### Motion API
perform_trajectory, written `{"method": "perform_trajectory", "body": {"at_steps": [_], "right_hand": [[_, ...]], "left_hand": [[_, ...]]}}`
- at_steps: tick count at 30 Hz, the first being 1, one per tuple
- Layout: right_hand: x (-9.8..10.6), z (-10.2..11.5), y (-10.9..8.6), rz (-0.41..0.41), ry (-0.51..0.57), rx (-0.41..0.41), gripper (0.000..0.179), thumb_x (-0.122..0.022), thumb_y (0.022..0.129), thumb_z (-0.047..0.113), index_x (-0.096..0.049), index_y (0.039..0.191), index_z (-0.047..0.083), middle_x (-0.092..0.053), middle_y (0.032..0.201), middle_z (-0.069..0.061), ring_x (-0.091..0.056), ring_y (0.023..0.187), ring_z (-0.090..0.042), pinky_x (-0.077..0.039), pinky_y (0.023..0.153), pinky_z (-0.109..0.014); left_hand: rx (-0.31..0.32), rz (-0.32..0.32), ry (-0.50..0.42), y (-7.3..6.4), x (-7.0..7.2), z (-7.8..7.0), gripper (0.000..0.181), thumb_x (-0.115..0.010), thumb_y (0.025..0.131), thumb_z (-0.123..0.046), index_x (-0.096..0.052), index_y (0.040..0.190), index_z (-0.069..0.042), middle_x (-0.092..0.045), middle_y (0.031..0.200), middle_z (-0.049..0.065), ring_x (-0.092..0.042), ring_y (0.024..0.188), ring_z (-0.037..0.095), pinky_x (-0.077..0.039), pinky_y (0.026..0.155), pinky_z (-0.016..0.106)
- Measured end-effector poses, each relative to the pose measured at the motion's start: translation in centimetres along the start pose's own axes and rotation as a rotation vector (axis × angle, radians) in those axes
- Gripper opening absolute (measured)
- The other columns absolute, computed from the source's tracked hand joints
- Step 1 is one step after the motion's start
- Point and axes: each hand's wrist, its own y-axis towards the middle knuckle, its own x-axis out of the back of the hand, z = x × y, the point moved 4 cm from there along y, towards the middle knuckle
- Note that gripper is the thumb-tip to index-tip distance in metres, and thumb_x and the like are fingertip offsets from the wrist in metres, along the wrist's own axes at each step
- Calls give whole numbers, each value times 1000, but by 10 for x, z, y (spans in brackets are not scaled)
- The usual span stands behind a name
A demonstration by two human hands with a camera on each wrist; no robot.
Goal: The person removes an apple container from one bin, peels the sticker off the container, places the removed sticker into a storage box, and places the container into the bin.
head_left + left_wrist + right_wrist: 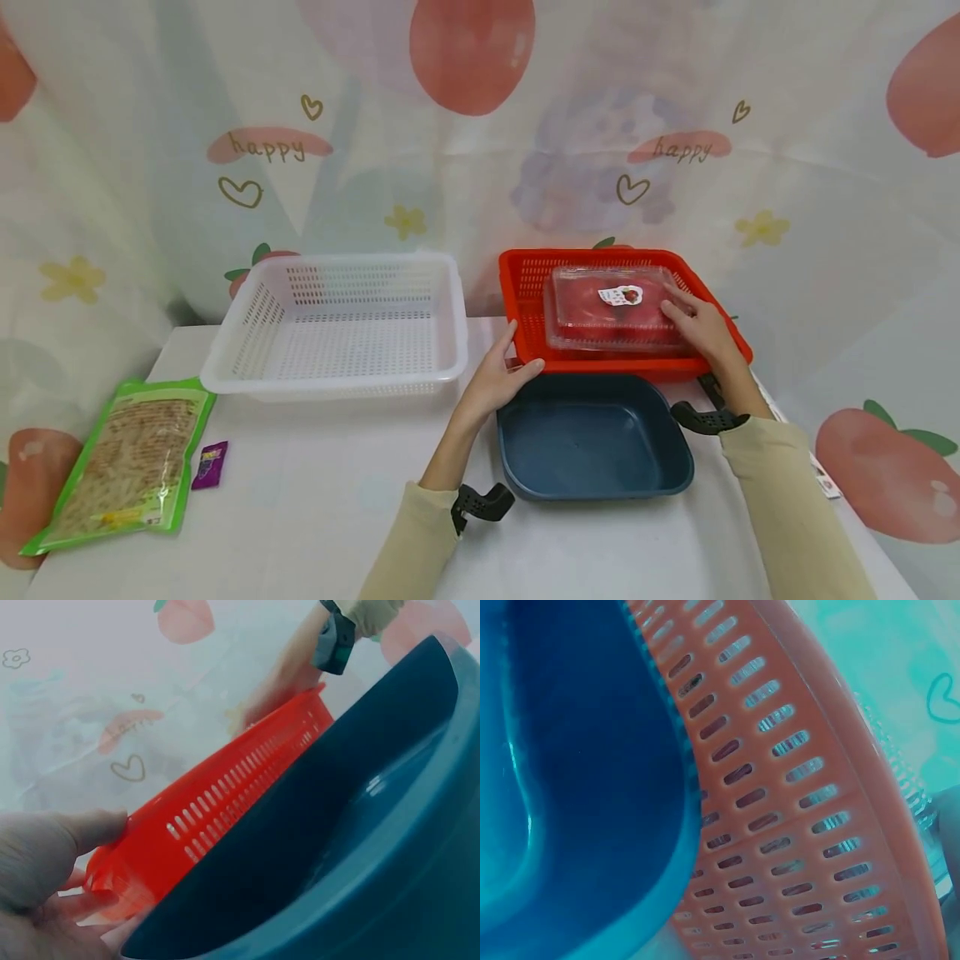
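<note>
A red plastic basket (527, 321) stands at the back right, with a clear lidded box of red fruit (592, 310) in it. My left hand (491, 385) grips the basket's front left corner, fingers on the left side and thumb at the front rim. In the left wrist view, that hand (45, 877) spans the red basket's corner (142, 855). My right hand (701, 327) rests on the right end of the box, fingertips on the lid near its label. Slotted basket wall (780, 817) fills much of the right wrist view.
A dark blue basin (592, 450) sits directly in front of the red basket. A white basket (337, 387) stands at the back left. On the left lie a green-edged food bag (131, 458) and a small purple packet (210, 465). A printed curtain hangs behind.
</note>
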Motion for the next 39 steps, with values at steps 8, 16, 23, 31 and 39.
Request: {"method": "perform_trajectory", "body": {"at_steps": [8, 16, 23, 31, 39], "right_hand": [[6, 0, 0, -60, 145, -25, 62, -37, 100, 52, -28, 153, 21, -18, 160, -21, -27, 136, -43, -33, 110, -62], [7, 8, -2, -76, 207, -59, 62, -40, 99, 52, -30, 153, 23, -16, 161, -19, -27, 137, -41, -34, 110, -60], [5, 28, -17, -151, 223, -58, 59, -45, 98, 51, -38, 149, 24, -25, 159, -17, -32, 132, -33, -42, 106, -50], [-5, 40, -37, -298, 253, -115, 52, -49, 97, 46, -46, 145, 26, -30, 159, -8, -35, 128, -21, -46, 104, -37], [-11, 34, -45, -403, 269, -86, 47, -56, 95, 40, -54, 139, 25, -54, 124, 1, -44, 90, -7, -43, 69, -6]], "left_hand": [[2, 2, -11, 0, -2, 3, 84, -69, 88, -34, -20, 156, -24, -38, 152, 2, -59, 115, 28, -54, 94, 40], [12, -1, 2, 0, 0, 4, 86, -70, 87, -36, -19, 156, -25, -35, 154, 3, -59, 116, 27, -54, 93, 39], [10, -9, 8, 0, 0, 3, 85, -70, 88, -34, -19, 156, -25, -35, 155, 1, -59, 117, 28, -54, 94, 40], [-24, -3, 12, -1, -1, 2, 82, -69, 89, -28, -20, 156, -23, -38, 153, 1, -62, 113, 26, -54, 93, 39], [-21, -7, 10, -2, 1, 4, 83, -69, 89, -30, -21, 155, -25, -37, 153, 1, -61, 113, 26, -55, 92, 38]]}}
